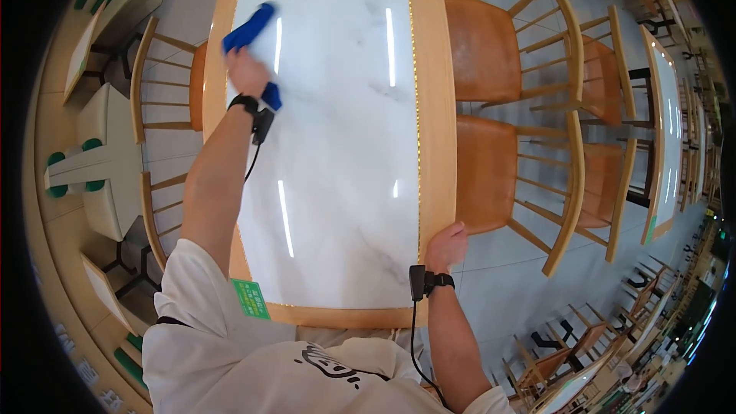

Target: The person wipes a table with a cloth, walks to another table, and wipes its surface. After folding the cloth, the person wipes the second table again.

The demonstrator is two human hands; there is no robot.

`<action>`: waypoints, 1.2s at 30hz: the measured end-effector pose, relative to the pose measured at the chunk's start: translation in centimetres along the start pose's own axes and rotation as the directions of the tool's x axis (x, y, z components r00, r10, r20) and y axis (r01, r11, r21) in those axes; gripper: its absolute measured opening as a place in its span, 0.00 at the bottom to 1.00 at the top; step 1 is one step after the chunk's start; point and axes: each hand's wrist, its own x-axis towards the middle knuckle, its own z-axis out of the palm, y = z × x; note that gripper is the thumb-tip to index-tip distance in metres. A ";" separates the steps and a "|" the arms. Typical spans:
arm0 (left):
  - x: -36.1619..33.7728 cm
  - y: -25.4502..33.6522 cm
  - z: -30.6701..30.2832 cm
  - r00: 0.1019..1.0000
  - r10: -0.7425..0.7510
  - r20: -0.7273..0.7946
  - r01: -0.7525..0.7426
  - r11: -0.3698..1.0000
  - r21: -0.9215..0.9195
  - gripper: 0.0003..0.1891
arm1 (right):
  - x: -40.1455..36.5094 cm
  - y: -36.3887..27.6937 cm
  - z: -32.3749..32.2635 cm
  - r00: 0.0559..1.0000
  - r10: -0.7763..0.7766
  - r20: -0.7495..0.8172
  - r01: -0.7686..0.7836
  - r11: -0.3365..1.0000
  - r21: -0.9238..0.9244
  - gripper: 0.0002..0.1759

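Note:
A long table (330, 146) with a glossy white marbled top and a wooden border stretches away in front of me. My left hand (248, 73) is on a blue cloth (249, 28) near the far left part of the top, fingers wrapped over it and slightly blurred. Part of the cloth sticks out beyond the fingers, and another bit shows beside the wrist. At the near right, my right hand (447, 247) rests on the wooden edge; its fingers are partly visible and extended, holding no object. Both wrists wear black straps with small devices and cables.
Chairs with orange seats (483, 46) line the table's right side, and more chairs (172, 84) stand at the left. A green sticker (251, 299) lies on the near left corner. Further tables (665, 130) are at the far right.

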 end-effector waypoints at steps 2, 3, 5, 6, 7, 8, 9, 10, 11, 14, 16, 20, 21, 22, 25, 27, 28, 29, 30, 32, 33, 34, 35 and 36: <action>0.0 -3.0 -0.9 0.971 -0.238 -0.004 0.238 0.971 0.019 0.21 | -0.1 -0.1 -0.1 0.998 -0.056 -0.013 0.056 0.998 -0.017 0.29; -0.1 -3.6 -1.8 0.958 -0.284 0.042 0.281 0.957 0.072 0.21 | -0.1 -0.1 0.0 0.999 -0.050 -0.013 0.050 0.999 -0.011 0.29; -0.1 -4.4 -2.6 0.926 -0.366 0.089 0.354 0.927 0.122 0.23 | -0.1 0.2 0.4 0.998 -0.045 -0.048 0.046 0.999 0.017 0.29; 0.0 -4.3 -2.5 0.928 -0.363 0.087 0.351 0.928 0.126 0.23 | -0.1 0.5 0.7 0.998 -0.042 -0.043 0.042 0.999 0.019 0.29; -0.1 -3.6 -2.6 0.927 -0.364 0.089 0.352 0.927 0.128 0.23 | 0.0 0.8 0.9 0.998 -0.048 -0.043 0.048 0.999 0.011 0.27; -0.1 -3.0 -2.5 0.926 -0.367 0.090 0.355 0.926 0.128 0.23 | 0.1 0.8 0.9 0.997 -0.055 -0.045 0.055 0.998 0.004 0.26; -0.1 -2.1 -2.3 0.946 -0.317 0.071 0.309 0.945 0.106 0.22 | 0.0 0.9 0.8 0.997 -0.058 -0.046 0.058 0.998 0.007 0.26; 0.0 0.0 -3.4 0.954 -0.270 0.129 0.260 0.962 0.086 0.22 | 0.0 0.7 0.6 0.998 -0.061 -0.020 0.062 0.998 0.019 0.25; 0.1 1.0 -2.8 0.971 -0.200 0.131 0.198 0.980 0.030 0.22 | 0.0 0.5 0.3 0.998 -0.067 0.004 0.067 0.997 0.031 0.25; -0.1 5.9 -1.2 0.994 0.104 0.038 -0.099 0.987 -0.128 0.23 | -0.2 0.1 0.0 0.995 -0.096 -0.037 0.099 0.991 0.093 0.28; -1.2 10.6 -0.1 0.974 0.224 -0.041 -0.223 0.908 -0.355 0.25 | -0.1 0.7 0.7 0.993 -0.102 -0.062 0.107 0.990 0.091 0.28; -6.0 21.9 -1.0 0.908 0.412 -0.078 -0.381 0.735 -0.560 0.28 | 0.2 1.0 1.0 0.994 -0.083 -0.077 0.083 0.997 -0.010 0.28; -7.5 24.4 -1.6 0.867 0.496 -0.042 -0.417 0.678 -0.605 0.26 | 0.2 0.8 0.9 0.993 -0.087 -0.082 0.086 0.996 -0.009 0.28; -8.8 26.5 -2.2 0.816 0.578 -0.014 -0.447 0.616 -0.648 0.25 | 0.0 0.5 0.5 0.995 -0.076 -0.062 0.078 0.997 0.025 0.28; -10.6 29.9 -3.0 0.636 0.771 -0.029 -0.631 0.498 -0.594 0.23 | -0.3 -0.1 0.0 0.997 -0.059 -0.042 0.061 0.997 0.038 0.28; -10.0 30.8 -4.0 0.403 0.913 0.054 -0.815 0.386 -0.432 0.19 | -0.2 0.1 0.1 0.997 -0.053 -0.049 0.054 0.998 0.018 0.28; -9.4 30.7 -3.9 0.405 0.913 0.049 -0.816 0.385 -0.432 0.19 | -0.3 0.3 0.2 0.995 -0.078 -0.063 0.080 0.996 0.044 0.27; -8.2 30.3 -3.8 0.364 0.931 0.029 -0.854 0.346 -0.390 0.18 | -0.3 0.3 0.3 0.992 -0.104 -0.075 0.109 0.991 0.071 0.26; -7.0 29.7 -3.7 0.323 0.946 0.011 -0.887 0.307 -0.346 0.18 | -0.3 0.2 0.4 0.991 -0.110 -0.078 0.115 0.991 0.070 0.26; -5.4 28.4 -2.8 0.367 0.930 -0.039 -0.871 0.328 -0.366 0.18 | -0.3 0.3 0.4 0.996 -0.073 -0.053 0.076 0.996 0.052 0.25; -4.7 27.9 -2.5 0.406 0.914 -0.021 -0.867 0.378 -0.325 0.17 | -0.2 0.4 0.3 0.995 -0.077 -0.061 0.080 0.996 0.048 0.25; -3.9 27.5 -2.2 0.446 0.895 -0.006 -0.859 0.426 -0.283 0.17 | -0.2 0.4 0.4 0.998 -0.058 -0.039 0.060 0.998 0.037 0.27; -3.1 26.9 -1.3 0.518 0.856 -0.004 -0.821 0.495 -0.285 0.17 | -0.1 0.4 0.4 0.999 -0.039 -0.017 0.039 0.999 0.025 0.28; -2.1 26.1 -0.4 0.587 0.810 0.003 -0.775 0.563 -0.287 0.17 | -0.1 0.3 0.4 0.999 -0.043 -0.024 0.043 0.999 0.019 0.28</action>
